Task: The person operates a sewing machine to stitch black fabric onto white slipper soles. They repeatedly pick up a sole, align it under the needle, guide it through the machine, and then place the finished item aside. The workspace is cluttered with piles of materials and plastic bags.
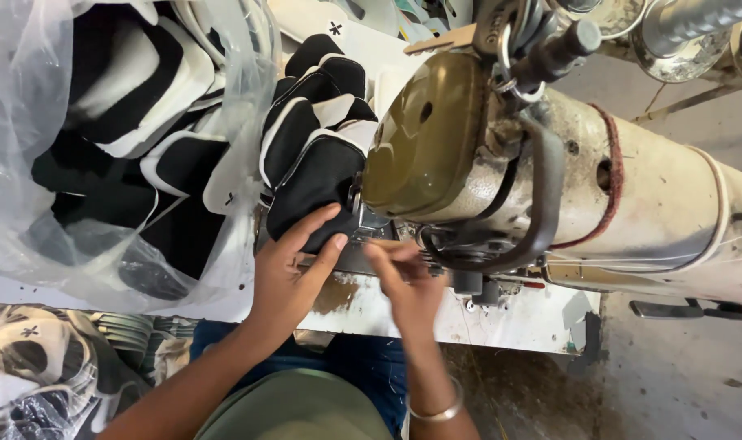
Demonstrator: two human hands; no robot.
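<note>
A black fabric piece with white edging (314, 183) lies under the head of an old sewing machine (485, 155), the last in a chain of similar joined pieces (318, 81) trailing away behind it. My left hand (293, 261) rests flat on the near edge of this piece, fingers spread and pressing it down. My right hand (407, 281), with a metal bangle on the wrist, has its fingers pinched together just right of the piece, near the needle area. What it pinches is too small to see.
A clear plastic bag (102, 155) full of black and white pieces lies to the left on the white table (517, 322). More bagged pieces (37, 367) sit low at the left. Bare concrete floor (680, 375) shows at the right.
</note>
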